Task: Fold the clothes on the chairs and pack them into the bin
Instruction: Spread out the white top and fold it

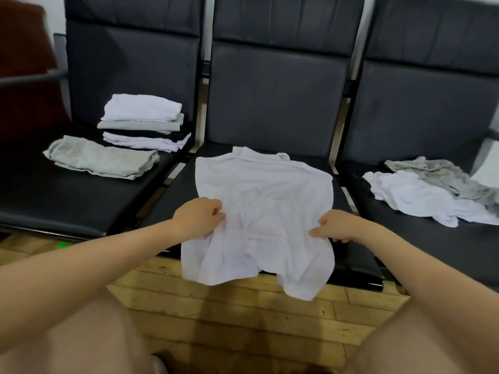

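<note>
In the head view, a white shirt [263, 209] is spread flat on the seat of the middle chair [278, 109], probably because a flat seat is needed for a clean fold; its lower part hangs over the front edge toward the wooden floor [243, 300]. The left hand [199, 217] is closed on the left side of the shirt, and the grip is narrow, with the cloth pinched between thumb and fingers. The right hand [336, 228] is closed in the same way on the right side. The shirt is held at both sides, so it seems that the hanging part can be lifted and folded evenly. Far to the left of the left hand, a stack of folded clothes [143, 122] and one folded grey garment [101, 157] are kept on the left chair, apart from the work. To the right of the right hand, a crumpled pile of white and grey clothes [429, 193] waits on the right chair. The bin is not seen.
</note>
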Motion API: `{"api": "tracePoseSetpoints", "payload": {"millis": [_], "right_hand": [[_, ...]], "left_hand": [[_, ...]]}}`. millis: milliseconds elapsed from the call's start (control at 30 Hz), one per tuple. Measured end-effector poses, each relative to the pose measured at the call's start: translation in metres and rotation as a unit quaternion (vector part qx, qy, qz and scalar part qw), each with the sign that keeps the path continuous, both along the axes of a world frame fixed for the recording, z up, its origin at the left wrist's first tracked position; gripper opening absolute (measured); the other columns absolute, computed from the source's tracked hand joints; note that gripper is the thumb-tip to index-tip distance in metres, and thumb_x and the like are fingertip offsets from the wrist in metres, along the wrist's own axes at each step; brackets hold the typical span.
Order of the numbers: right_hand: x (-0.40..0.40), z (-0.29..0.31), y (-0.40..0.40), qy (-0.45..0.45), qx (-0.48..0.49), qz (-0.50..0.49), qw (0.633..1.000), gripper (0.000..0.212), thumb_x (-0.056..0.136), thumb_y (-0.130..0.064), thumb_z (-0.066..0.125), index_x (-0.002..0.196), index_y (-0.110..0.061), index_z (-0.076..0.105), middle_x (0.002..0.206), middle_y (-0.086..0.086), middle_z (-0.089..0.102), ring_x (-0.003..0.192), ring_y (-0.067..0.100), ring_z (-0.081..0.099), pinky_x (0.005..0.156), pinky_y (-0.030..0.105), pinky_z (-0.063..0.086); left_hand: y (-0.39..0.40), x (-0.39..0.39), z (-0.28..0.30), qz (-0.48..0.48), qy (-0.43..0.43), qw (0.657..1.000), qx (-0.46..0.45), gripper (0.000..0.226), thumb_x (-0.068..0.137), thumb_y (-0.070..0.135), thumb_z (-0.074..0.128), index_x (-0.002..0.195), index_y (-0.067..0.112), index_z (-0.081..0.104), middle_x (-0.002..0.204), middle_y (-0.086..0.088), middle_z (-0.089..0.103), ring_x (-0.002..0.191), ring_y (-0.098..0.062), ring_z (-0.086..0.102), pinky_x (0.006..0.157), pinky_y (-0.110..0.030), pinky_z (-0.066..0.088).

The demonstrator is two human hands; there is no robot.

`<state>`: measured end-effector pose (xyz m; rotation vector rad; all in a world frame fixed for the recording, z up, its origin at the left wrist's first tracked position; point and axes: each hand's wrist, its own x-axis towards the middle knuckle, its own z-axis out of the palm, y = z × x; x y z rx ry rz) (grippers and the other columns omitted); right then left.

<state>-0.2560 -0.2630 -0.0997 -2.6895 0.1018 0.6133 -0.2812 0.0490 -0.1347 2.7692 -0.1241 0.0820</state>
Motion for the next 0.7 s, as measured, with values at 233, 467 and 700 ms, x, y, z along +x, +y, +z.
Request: {"api": "tracePoseSetpoints", "payload": {"millis": [233, 467, 700], "right_hand": [[0.039, 0.010, 0.008, -0.140, 0.419, -0.295, 0.847, 0.041, 0.098, -0.024, 0.049, 0.131, 0.001, 0.050, 0.113, 0.017, 0.062, 0.107, 0.034, 0.059, 0.098, 0.045, 0.049], [0.076, -0.005, -0.019, -0.161, 0.281, -0.304, 0.896, 0.034, 0.098, -0.028, 0.048, 0.115, 0.000, 0.060, 0.113, 0.021, 0.062, 0.106, 0.037, 0.060, 0.076, 0.031, 0.043], [0.066, -0.012, -0.027, -0.114, 0.299, -0.121, 0.940, 0.028, 0.087, -0.039, 0.067, 0.087, -0.012, 0.065, 0.087, 0.001, 0.066, 0.079, 0.016, 0.061, 0.066, 0.025, 0.048]], "left_hand": [[0.024, 0.050, 0.035, 0.262, -0.140, 0.855, -0.424, 0.025, 0.101, 0.023, 0.036, 0.099, 0.003, 0.053, 0.096, -0.011, 0.051, 0.091, -0.022, 0.046, 0.075, -0.029, 0.030], [0.054, 0.086, 0.020, 0.274, -0.096, 0.922, -0.254, 0.039, 0.104, 0.024, 0.031, 0.111, -0.008, 0.051, 0.119, -0.027, 0.057, 0.110, -0.040, 0.052, 0.081, -0.037, 0.036], [0.056, 0.081, 0.009, 0.214, -0.013, 0.960, -0.180, 0.055, 0.097, 0.047, 0.040, 0.074, -0.001, 0.055, 0.064, -0.016, 0.051, 0.072, -0.037, 0.055, 0.058, -0.035, 0.039]]}}
